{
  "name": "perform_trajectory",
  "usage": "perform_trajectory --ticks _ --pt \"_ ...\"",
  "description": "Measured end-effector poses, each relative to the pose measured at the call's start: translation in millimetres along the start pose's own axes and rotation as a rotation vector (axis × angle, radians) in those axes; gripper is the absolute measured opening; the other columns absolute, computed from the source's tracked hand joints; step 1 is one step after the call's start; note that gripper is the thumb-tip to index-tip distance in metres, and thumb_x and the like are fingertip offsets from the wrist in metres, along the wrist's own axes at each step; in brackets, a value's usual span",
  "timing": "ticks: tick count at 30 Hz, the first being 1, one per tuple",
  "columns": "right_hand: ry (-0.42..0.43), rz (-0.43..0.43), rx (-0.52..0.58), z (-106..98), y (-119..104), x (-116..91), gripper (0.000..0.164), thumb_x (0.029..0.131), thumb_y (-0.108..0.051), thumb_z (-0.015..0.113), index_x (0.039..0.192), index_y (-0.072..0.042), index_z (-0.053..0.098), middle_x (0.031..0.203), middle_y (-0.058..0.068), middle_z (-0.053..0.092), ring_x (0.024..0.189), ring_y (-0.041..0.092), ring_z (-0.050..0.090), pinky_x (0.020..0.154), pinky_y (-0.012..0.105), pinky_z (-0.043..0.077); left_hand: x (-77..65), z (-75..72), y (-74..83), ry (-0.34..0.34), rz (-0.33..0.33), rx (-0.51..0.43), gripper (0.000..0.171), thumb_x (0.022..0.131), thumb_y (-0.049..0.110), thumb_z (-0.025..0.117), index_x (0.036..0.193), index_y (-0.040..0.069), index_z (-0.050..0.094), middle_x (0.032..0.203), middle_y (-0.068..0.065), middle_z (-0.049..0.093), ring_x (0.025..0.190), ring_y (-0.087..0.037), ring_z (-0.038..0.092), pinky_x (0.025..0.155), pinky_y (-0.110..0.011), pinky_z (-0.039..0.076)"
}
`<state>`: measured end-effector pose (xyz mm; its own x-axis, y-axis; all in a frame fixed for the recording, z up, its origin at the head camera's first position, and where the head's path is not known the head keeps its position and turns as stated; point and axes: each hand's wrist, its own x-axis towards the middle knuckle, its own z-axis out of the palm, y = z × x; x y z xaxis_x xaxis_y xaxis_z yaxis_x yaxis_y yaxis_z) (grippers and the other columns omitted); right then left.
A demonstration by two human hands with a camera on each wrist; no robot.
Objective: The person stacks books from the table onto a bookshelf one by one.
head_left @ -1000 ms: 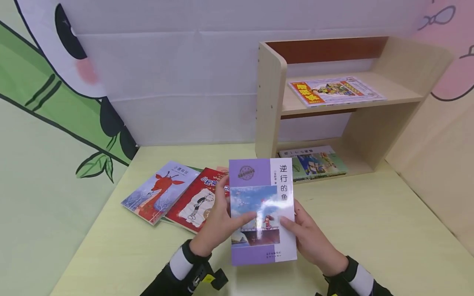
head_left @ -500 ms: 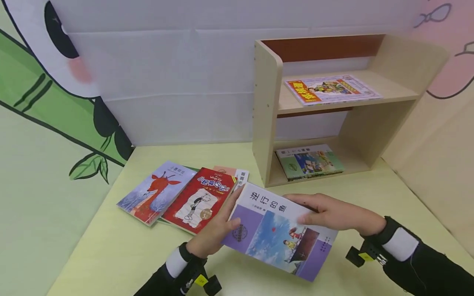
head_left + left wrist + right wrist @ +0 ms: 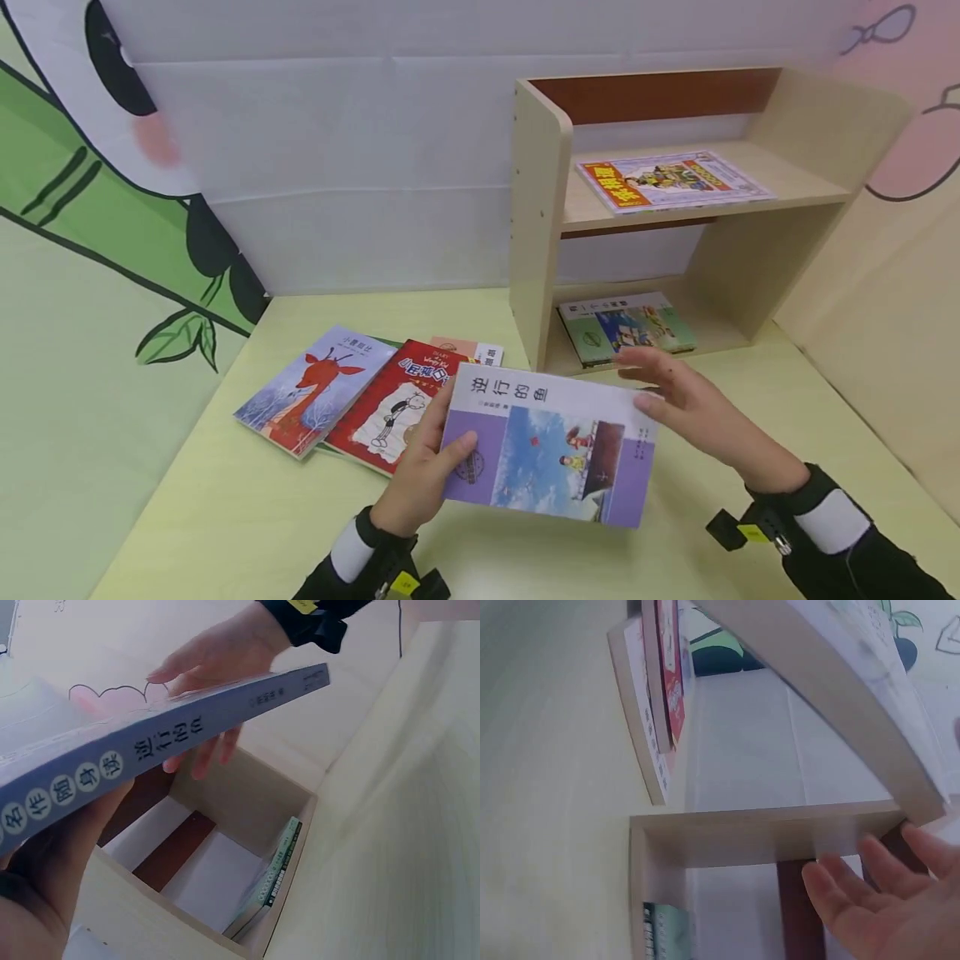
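A paperback book (image 3: 562, 458) with a purple and white cover is held above the table, its cover facing up and its title along the far edge. My left hand (image 3: 420, 467) grips its left end, thumb on the cover. By the far right corner is my right hand (image 3: 697, 408), fingers extended; in the right wrist view its fingertips (image 3: 817, 877) are spread near the book's corner. The left wrist view shows the book's printed spine (image 3: 165, 739). Just beyond the left hand lies a red book (image 3: 390, 417), partly overlapped by the held book in the head view.
A blue book with a red deer (image 3: 322, 383) and a pink and white book (image 3: 487, 353) lie beside the red one. The wooden shelf (image 3: 536, 225) stands at the back right, with a comic-style book (image 3: 675, 181) on top and green books (image 3: 630, 327) below.
The purple book turned from upright to sideways, then levelled, its right end rising slightly. My right hand moved from gripping its right side to fingers lifted off at the far corner. The left hand kept its grip.
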<state>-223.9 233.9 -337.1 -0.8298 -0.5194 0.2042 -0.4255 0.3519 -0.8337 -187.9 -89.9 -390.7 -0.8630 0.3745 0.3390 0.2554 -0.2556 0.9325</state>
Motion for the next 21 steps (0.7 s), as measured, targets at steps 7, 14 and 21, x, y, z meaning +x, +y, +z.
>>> perform_trajectory --ticks 7,14,21 --pt "-0.003 0.058 0.576 26.1 21.4 -19.0 0.065 0.097 -0.035 0.036 0.146 -0.017 -0.003 0.143 0.017 0.01 0.121 0.02 0.034 0.093 0.035 0.04 9.0 20.1 -9.0 0.145 0.123 -0.098 0.059 0.096 0.007 0.043 0.147 0.021 0.014 0.131 -0.005 0.042 0.097 -0.015 0.054 0.076 -0.03 0.051" --pt "0.161 0.064 0.595 36.1 29.5 -25.6 0.06 0.098 -0.013 0.036 0.147 -0.02 0.002 0.133 0.007 0.028 0.111 0.017 0.045 0.085 0.033 0.048 18.2 41.9 -30.8 0.241 0.086 -0.079 0.06 0.097 0.011 0.041 0.147 0.027 0.011 0.135 -0.009 0.039 0.1 -0.02 0.051 0.075 -0.033 0.051" --pt "0.235 0.148 0.567 23.4 45.8 -40.1 0.065 0.097 -0.005 0.042 0.148 -0.02 0.005 0.123 -0.004 0.046 0.099 0.011 0.057 0.077 0.031 0.052 29.6 57.4 -56.2 0.267 -0.029 -0.024 0.062 0.097 0.02 0.046 0.145 0.037 0.01 0.13 -0.004 0.047 0.097 -0.024 0.056 0.074 -0.036 0.051"
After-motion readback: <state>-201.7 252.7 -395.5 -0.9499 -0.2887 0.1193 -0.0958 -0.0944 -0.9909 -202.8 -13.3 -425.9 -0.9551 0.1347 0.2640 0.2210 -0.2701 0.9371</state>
